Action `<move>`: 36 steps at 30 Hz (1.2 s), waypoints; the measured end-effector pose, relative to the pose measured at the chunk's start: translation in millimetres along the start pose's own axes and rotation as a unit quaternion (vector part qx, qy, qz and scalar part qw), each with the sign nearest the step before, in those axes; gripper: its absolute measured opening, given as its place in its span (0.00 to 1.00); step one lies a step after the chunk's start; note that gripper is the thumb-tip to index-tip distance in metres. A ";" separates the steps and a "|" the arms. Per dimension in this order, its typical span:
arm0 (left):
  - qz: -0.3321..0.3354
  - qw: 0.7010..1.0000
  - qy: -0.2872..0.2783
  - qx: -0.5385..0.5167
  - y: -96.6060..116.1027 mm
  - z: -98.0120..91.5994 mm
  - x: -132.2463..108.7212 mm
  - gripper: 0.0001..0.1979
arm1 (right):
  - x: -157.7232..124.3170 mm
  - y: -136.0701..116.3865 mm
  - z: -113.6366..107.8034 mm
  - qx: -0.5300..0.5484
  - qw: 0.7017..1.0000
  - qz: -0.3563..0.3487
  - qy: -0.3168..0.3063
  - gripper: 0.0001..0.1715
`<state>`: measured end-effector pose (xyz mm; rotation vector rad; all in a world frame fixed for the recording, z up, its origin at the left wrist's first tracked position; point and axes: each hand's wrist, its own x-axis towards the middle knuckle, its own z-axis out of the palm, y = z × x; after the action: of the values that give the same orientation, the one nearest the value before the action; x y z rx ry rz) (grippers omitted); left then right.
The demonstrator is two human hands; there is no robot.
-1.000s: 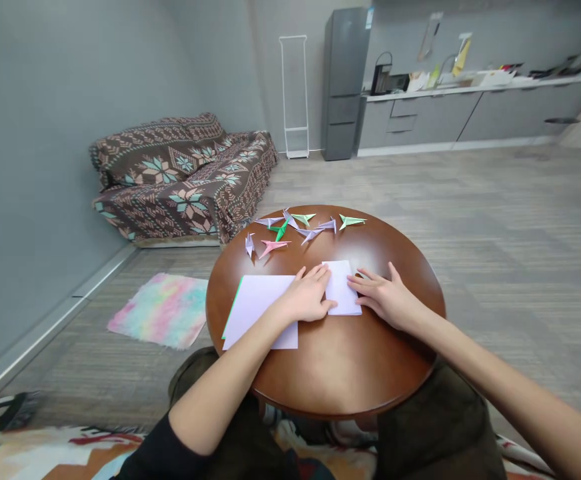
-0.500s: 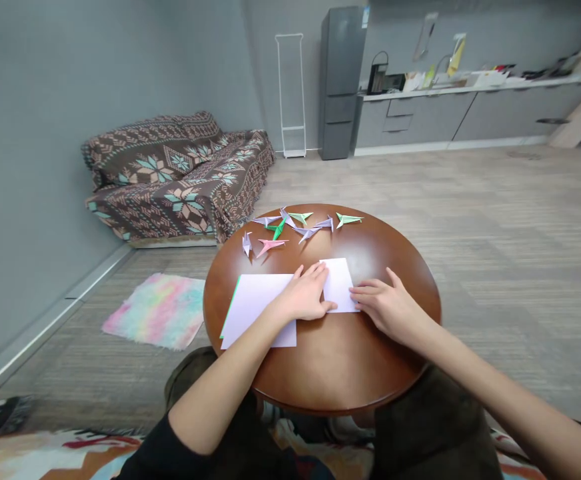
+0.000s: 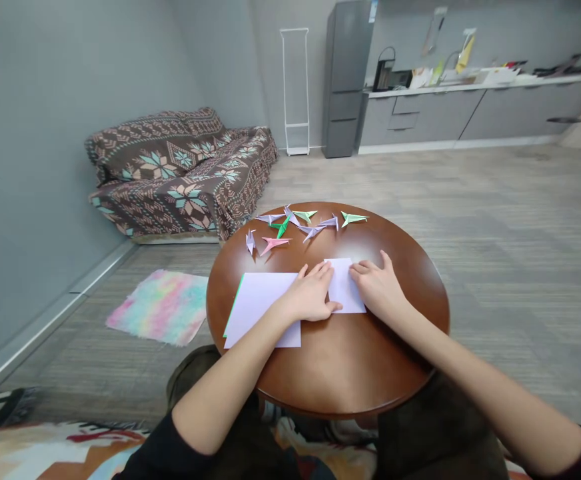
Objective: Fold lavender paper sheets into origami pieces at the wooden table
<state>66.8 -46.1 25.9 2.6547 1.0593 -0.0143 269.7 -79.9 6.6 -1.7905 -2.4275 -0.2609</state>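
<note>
A folded pale lilac paper [image 3: 343,283] lies on the round brown wooden table [image 3: 330,360]. My left hand [image 3: 311,297] rests flat on its left edge, fingers stretched out. My right hand [image 3: 378,288] lies flat on its right side, fingers pressing the paper. A stack of lilac sheets [image 3: 263,307] with a green edge lies to the left, under my left forearm. Several small folded paper cranes [image 3: 303,225] in lilac, green and pink sit along the table's far edge.
A sofa [image 3: 180,173] with a patterned brown cover stands at the back left. A pastel fluffy rug [image 3: 160,307] lies on the floor left of the table. A grey fridge [image 3: 346,77] and a kitchen counter [image 3: 470,100] line the far wall.
My right hand has slid left and up onto the right side of the folded paper. My left hand has stayed in place.
</note>
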 end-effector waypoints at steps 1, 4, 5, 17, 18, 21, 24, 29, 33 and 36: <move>0.000 1.000 0.000 0.000 0.0 -0.1 0.2 0.44 | 2.7 0.8 1.9 -0.002 1.000 0.001 0.002 0.20; 0.000 1.000 -0.001 0.001 -0.1 0.0 0.5 0.43 | 11.0 5.0 7.1 -0.005 1.000 0.006 0.009 0.21; 0.001 1.000 -0.001 0.002 -0.2 0.2 0.6 0.44 | 13.8 6.9 8.2 -0.005 1.000 0.009 0.012 0.21; -0.001 1.000 0.002 0.004 0.2 1.6 -0.1 0.45 | 16.7 17.1 6.6 0.045 0.997 0.035 0.050 0.23; 0.000 1.000 0.004 0.004 -0.2 2.1 -0.1 0.44 | 14.7 16.9 7.1 0.048 0.997 0.034 0.051 0.23; 0.004 1.000 0.010 0.004 -1.6 3.6 0.0 0.44 | 7.2 15.7 7.0 0.052 0.997 0.029 0.054 0.23; 0.005 1.000 0.011 0.004 -2.2 3.7 -0.2 0.44 | -5.9 12.5 4.2 0.053 0.997 0.020 0.055 0.23; -0.002 1.000 0.008 0.005 0.0 1.2 -0.2 0.43 | -37.4 5.8 1.4 0.055 0.996 -0.012 0.072 0.19; -0.004 1.000 0.007 0.002 1.2 0.4 -0.3 0.43 | -61.7 -1.3 0.9 0.059 0.994 -0.038 0.089 0.18; 0.000 1.000 0.010 0.001 0.6 1.1 -0.9 0.43 | -78.1 -9.7 -3.2 0.063 0.991 -0.048 0.104 0.17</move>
<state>66.7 -47.4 25.1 2.6621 1.0668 0.0117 283.5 -156.4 -6.0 -1.5163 -2.3301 -0.2826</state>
